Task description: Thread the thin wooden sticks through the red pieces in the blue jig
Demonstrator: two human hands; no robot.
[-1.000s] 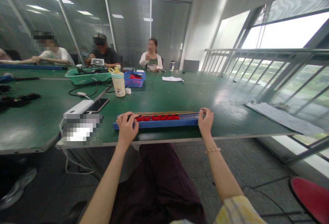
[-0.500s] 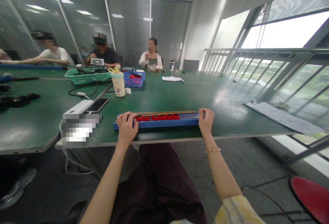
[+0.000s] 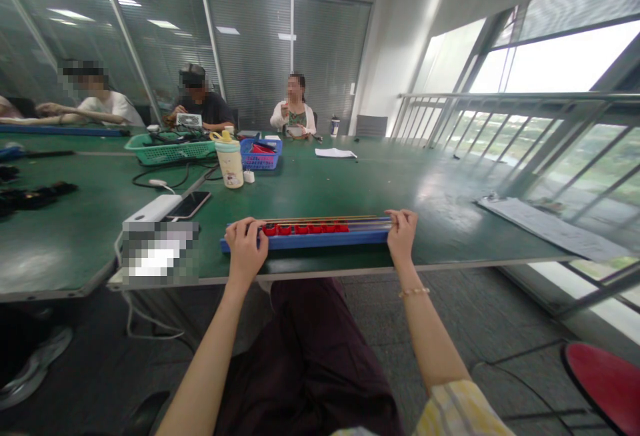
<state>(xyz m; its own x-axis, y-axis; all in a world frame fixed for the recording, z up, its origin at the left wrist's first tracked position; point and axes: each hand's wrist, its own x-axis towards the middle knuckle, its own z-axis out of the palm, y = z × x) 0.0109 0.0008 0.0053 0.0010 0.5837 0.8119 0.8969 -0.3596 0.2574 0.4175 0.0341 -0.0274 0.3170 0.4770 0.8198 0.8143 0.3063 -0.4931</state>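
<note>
Blue in colour, a long narrow trough (image 3: 320, 241) is seen in the head view, laid lengthwise on the green bench (image 3: 380, 189) close to its near edge. A row of red pieces (image 3: 315, 229) is held inside the trough, mostly towards its left and middle, and thin yellowish strips (image 3: 325, 221) are stretched along its far side. The trough's left end is clasped by the left hand (image 3: 247, 249), with the grip narrowed and the fingers bent over it. Its right end is pinched by the right hand (image 3: 401, 236) in a narrow grip; whether the strips are also caught there cannot be told.

To the left of the trough, a dark-screened phone (image 3: 189, 205) and a white box (image 3: 153, 211) are placed. Beyond it, a cream bottle (image 3: 231, 166), a green basket (image 3: 173, 151) and a blue basket (image 3: 261, 156) are set. Well to its right, papers (image 3: 550, 226) are laid on the bench. Far beyond the trough, a person in a white top (image 3: 307, 119) is seated.
</note>
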